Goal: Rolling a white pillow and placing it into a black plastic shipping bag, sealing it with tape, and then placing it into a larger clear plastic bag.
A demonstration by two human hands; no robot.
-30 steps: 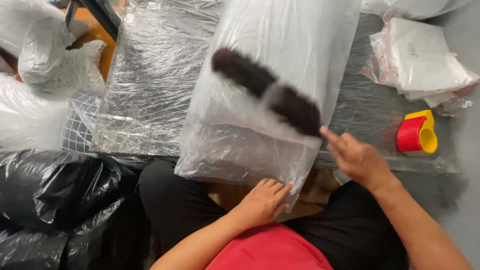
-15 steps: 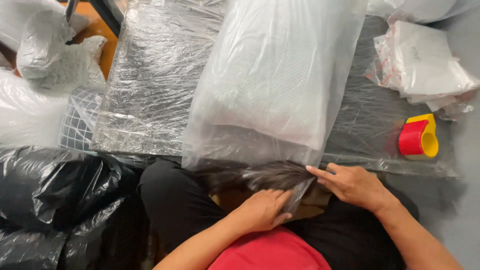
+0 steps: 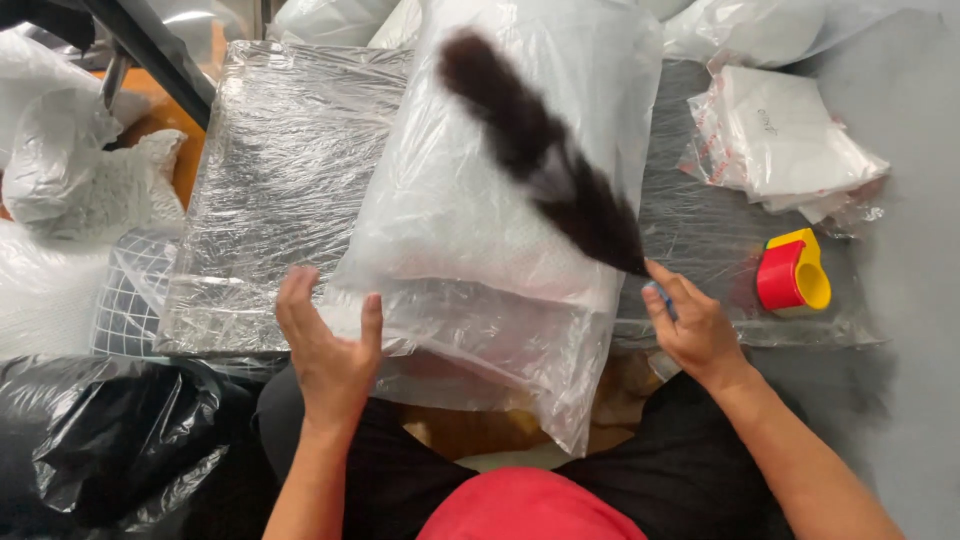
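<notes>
Over the wrapped table (image 3: 270, 200), right hand (image 3: 690, 325) gripping the dark brush (image 3: 545, 160) swung it up again.

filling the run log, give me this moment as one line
left hand: flat on clear bag edge | right hand: grips dark brush over bag | red-yellow tape dispenser: right, apart
</notes>
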